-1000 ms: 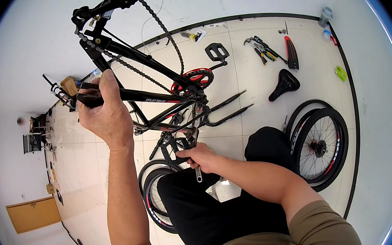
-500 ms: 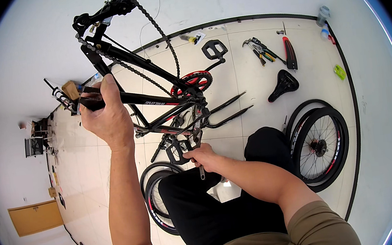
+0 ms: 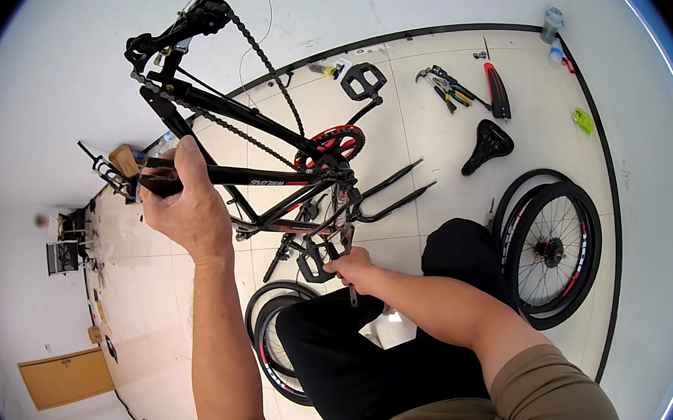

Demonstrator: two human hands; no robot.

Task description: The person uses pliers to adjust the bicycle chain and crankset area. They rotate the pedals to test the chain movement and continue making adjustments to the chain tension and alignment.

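Observation:
A black bicycle frame (image 3: 208, 100) tilts up in front of me, with a slack chain (image 3: 264, 59) running from the derailleur (image 3: 204, 13) to the red and black chainring (image 3: 355, 143). My left hand (image 3: 195, 205) is wrapped round a black tube of the frame, thumb on top. Lower down, my right hand (image 3: 351, 266) is closed on a metal wrench (image 3: 347, 237), whose upper end meets the crank area by the near pedal (image 3: 312, 262). The exact contact of the jaw is too small to tell. On the far side sticks out the other pedal (image 3: 363, 82).
At the right lie wheels with tyres (image 3: 552, 247), a saddle (image 3: 487, 145), a red and black mudguard (image 3: 497, 92) and hand tools (image 3: 445, 85). Another wheel (image 3: 277, 341) lies by my left knee. Bottles (image 3: 552, 25) stand at the wall, and a box (image 3: 125, 160) sits far left.
My right hand and the wrench have shifted slightly right, and the near pedal with them. The far pedal has moved a little left and up. Both hands keep their grip.

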